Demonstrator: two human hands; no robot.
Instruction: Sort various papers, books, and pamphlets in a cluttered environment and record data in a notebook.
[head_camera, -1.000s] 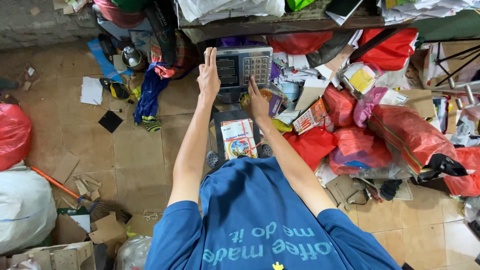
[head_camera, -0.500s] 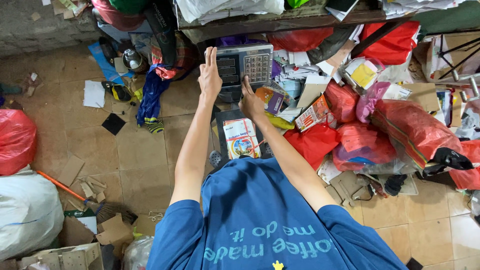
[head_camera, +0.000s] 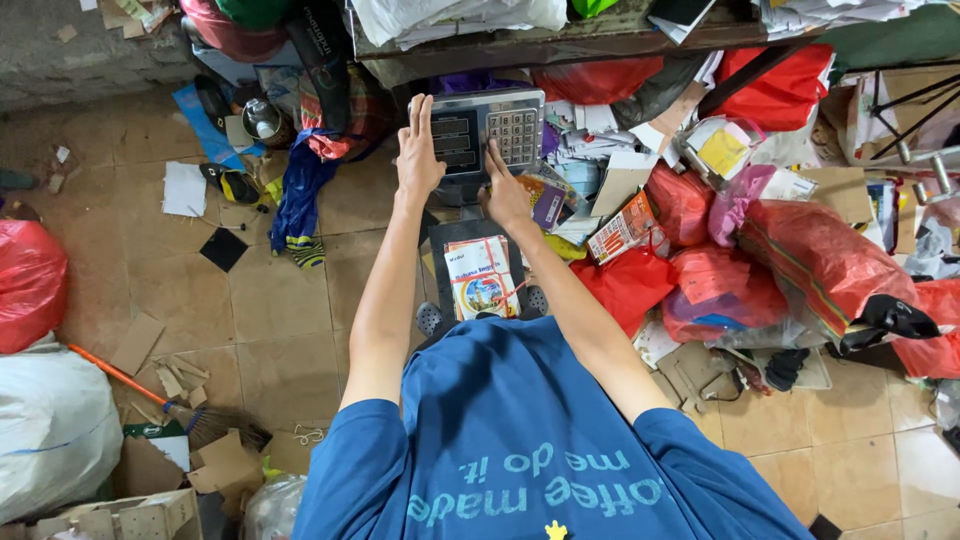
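Note:
A metal scale display with a keypad (head_camera: 497, 128) stands on the floor under a bench. My left hand (head_camera: 419, 152) lies flat against its left side, fingers straight and holding nothing. A finger of my right hand (head_camera: 505, 192) touches the lower edge of the keypad; that hand is empty too. Nearer to me, a colourful paperback book (head_camera: 480, 276) lies on the dark scale platform (head_camera: 443, 240) between my arms.
Red plastic bags (head_camera: 800, 250) and loose papers and packets (head_camera: 620, 215) pile up on the right. A blue cloth (head_camera: 300, 190) and sandals lie to the left. A red bag (head_camera: 30, 285), a white sack (head_camera: 50, 430), a broom (head_camera: 150, 395) and cardboard scraps fill the near left floor.
My right hand has shifted slightly left at the keypad. My left hand stays against the display's side.

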